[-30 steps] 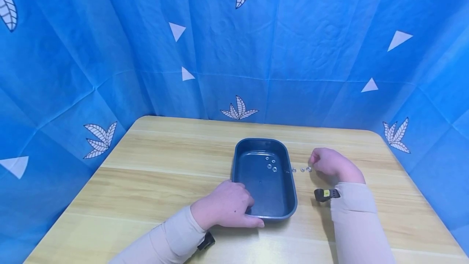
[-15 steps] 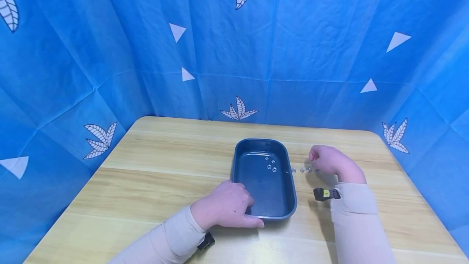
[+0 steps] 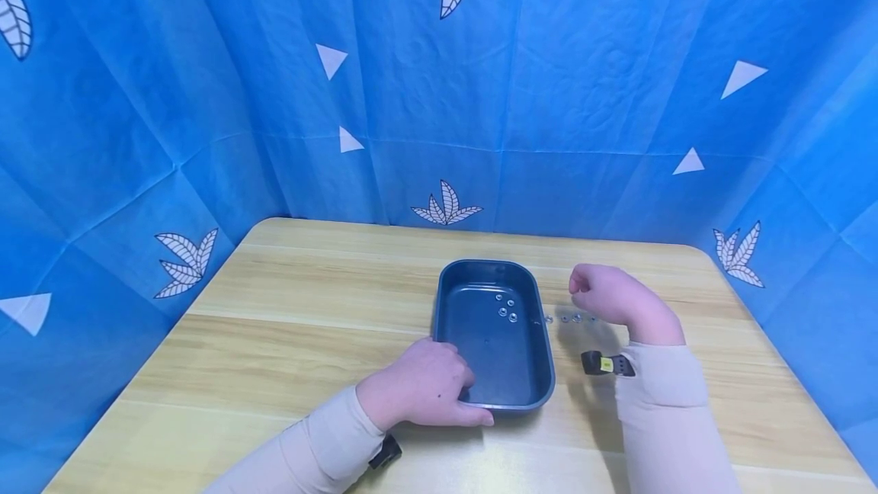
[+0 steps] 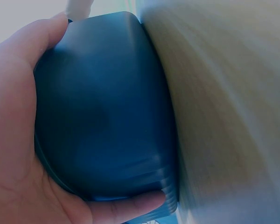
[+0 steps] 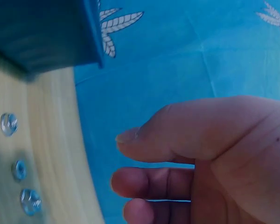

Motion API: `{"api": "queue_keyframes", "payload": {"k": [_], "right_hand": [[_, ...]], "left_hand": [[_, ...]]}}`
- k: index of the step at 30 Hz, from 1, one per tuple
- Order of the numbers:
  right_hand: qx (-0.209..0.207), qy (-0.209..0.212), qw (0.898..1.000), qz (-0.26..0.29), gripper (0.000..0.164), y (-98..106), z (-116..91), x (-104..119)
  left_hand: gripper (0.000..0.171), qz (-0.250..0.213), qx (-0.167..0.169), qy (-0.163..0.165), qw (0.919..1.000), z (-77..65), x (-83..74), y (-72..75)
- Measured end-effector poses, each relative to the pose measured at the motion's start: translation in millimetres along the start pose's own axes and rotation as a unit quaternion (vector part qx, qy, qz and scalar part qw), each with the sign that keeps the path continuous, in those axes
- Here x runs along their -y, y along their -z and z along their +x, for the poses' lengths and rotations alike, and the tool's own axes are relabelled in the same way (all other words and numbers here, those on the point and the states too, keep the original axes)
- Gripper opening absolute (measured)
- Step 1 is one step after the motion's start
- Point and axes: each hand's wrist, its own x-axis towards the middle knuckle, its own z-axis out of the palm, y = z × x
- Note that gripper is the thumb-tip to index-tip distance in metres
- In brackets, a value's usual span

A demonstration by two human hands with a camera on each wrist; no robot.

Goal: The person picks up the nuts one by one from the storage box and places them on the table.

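A deep dark-blue tray [image 3: 490,357] stands on the table. My left hand [image 3: 425,386] grips its near left corner, thumb along the outside of the near wall and fingers over the left rim; the left wrist view shows the hand against the tray's outer wall. Inside, towards the far right, lie several small ring-shaped metal nuts [image 3: 513,318]. More nuts [image 3: 577,318] lie in a row on the table right of the tray. Above and behind that row hovers my right hand [image 3: 610,294], fingers curled, thumb close to them. I cannot tell whether a nut is between thumb and index finger.
The wooden table [image 3: 329,303] extends on both sides of the tray. Blue patterned cloth [image 3: 583,97] hangs behind it and at both sides. A black wrist strap [image 3: 607,364] is on the right sleeve.
My right hand has lifted from the row of nuts and moved left and away from me, uncovering a nut at the row's right end. Left hand and tray stay put.
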Motion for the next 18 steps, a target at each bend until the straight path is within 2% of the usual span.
{"api": "queue_keyframes", "payload": {"k": [12,18], "right_hand": [[-0.008,0.028,0.999,-0.023,0.008,4.1,-4.8,31.5],[-0.007,0.028,0.999,-0.028,0.007,1.5,-3.3,42.3]], "left_hand": [[0.061,-0.004,0.0,-0.001,1.0,0.1,0.8,-0.5],[0.06,-0.002,0.002,-0.001,1.0,1.0,1.4,-1.0]]}}
